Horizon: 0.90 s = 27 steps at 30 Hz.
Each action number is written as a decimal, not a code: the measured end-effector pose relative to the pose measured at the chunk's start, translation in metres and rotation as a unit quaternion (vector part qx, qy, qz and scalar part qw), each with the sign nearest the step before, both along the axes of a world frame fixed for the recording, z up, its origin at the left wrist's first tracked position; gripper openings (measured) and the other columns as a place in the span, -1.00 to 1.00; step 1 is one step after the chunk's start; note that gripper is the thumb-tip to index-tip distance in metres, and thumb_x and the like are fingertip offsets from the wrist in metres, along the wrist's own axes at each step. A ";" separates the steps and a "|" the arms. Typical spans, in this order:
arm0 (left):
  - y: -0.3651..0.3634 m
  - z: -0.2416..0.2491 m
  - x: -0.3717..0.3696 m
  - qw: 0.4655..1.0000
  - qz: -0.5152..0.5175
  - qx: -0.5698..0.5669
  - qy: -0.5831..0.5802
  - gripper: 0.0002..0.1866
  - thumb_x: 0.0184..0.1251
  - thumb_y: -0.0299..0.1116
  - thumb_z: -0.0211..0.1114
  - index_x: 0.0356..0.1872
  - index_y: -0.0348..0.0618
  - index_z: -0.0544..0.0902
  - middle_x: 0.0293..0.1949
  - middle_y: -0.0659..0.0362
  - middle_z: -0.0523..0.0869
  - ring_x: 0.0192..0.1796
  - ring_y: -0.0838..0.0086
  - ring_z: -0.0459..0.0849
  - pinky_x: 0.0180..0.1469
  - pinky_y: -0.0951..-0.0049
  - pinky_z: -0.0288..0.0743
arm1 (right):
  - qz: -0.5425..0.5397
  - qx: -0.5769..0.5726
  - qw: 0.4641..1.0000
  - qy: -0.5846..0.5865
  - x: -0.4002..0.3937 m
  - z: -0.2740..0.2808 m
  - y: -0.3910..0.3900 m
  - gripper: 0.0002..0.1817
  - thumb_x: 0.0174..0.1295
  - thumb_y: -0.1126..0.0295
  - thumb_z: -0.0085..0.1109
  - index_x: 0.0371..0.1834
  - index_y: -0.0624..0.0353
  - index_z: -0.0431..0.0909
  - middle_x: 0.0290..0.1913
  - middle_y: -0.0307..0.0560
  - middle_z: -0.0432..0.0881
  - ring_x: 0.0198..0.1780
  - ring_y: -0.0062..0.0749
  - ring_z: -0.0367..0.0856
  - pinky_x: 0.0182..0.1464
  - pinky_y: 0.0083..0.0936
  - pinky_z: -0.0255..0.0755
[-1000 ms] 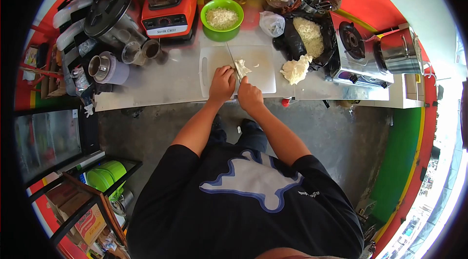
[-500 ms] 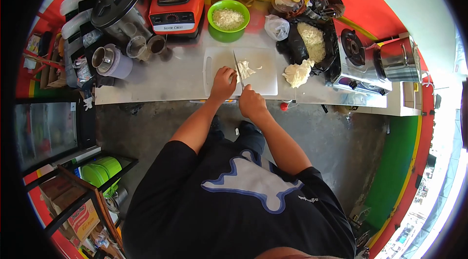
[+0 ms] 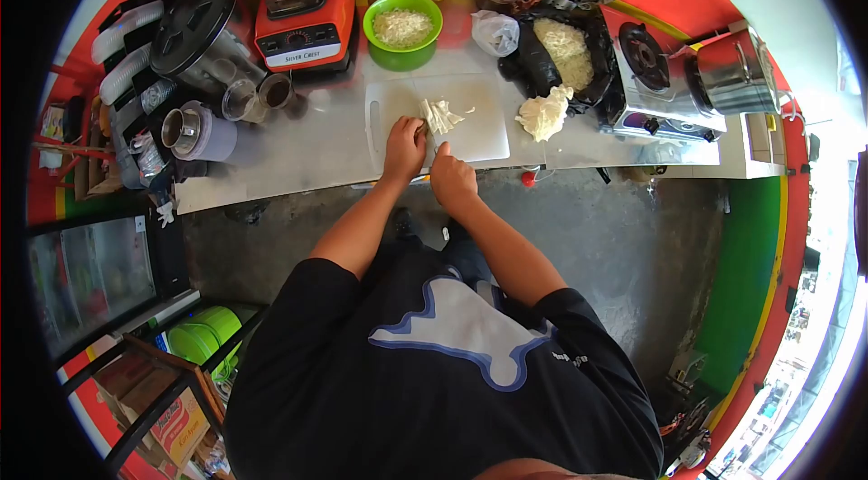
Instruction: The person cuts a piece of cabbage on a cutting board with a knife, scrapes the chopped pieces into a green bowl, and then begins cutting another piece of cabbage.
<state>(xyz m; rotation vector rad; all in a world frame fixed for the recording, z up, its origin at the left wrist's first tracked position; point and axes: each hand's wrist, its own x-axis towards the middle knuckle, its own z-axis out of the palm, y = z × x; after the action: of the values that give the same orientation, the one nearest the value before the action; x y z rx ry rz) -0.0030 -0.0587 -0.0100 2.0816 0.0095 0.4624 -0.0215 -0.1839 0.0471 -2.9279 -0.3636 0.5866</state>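
My right hand is closed around the handle of a kitchen knife, its blade pointing away from me over the white cutting board. Beside the blade, my left hand has its fingers curled down onto the board; whatever lies under the fingertips is mostly hidden. Just past the fingertips is a small heap of cut, pale cream strips, with a stray bit to its right. A larger crumpled, cream-coloured piece of food sits on the metal counter right of the board.
Behind the board stands a green bowl of shredded pale food. A black plastic bag at right holds more shreds, beside a gas stove. A red blender, cups and a lidded steel container stand at left.
The knife blade has swung down and tilted leftward, close to my left fingertips. The cut strips now lie beyond the blade. The whole view has shifted slightly.
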 end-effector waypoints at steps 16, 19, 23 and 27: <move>0.084 0.023 -0.017 0.997 0.002 -0.070 0.022 -0.83 0.30 -0.54 0.36 -0.11 -0.26 0.68 -0.30 0.08 0.67 -0.26 0.37 0.65 -0.14 0.40 0.55 | -0.035 0.028 0.999 -0.008 0.017 0.061 -0.060 -0.70 0.36 0.33 0.00 0.06 0.27 0.42 -0.13 0.32 0.75 -0.03 0.20 0.76 0.02 0.01 0.61; 0.126 0.030 -0.035 0.997 0.012 -0.066 0.042 -0.84 0.34 -0.55 0.34 -0.09 -0.26 0.68 -0.30 0.13 0.65 -0.26 0.44 0.63 -0.13 0.45 0.54 | -0.073 0.027 0.997 0.000 0.013 0.038 -0.075 -0.69 0.36 0.34 -0.01 0.07 0.28 0.39 -0.13 0.35 0.74 -0.05 0.24 0.75 0.02 0.03 0.60; 0.155 0.044 -0.060 0.996 0.014 -0.056 0.063 -0.84 0.43 -0.52 0.31 -0.02 -0.25 0.67 -0.19 0.21 0.65 -0.25 0.55 0.61 -0.10 0.52 0.51 | -0.090 0.051 0.994 0.021 0.005 0.012 -0.068 -0.69 0.35 0.34 -0.01 0.07 0.30 0.36 -0.13 0.39 0.73 -0.05 0.28 0.74 0.03 0.07 0.58; 0.162 0.051 -0.080 0.996 0.029 -0.050 0.071 -0.84 0.41 -0.55 0.31 -0.04 -0.26 0.67 -0.14 0.19 0.65 -0.23 0.53 0.63 -0.08 0.51 0.53 | -0.057 0.085 0.994 0.043 -0.004 0.010 -0.037 -0.68 0.34 0.35 -0.02 0.06 0.31 0.36 -0.12 0.41 0.72 -0.06 0.34 0.73 0.04 0.08 0.58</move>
<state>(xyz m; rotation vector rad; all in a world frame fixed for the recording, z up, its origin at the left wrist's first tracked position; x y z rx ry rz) -0.0832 0.1036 0.0413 2.0153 0.1751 0.3409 -0.0257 -0.2206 0.0568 -2.7296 -0.2235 0.6303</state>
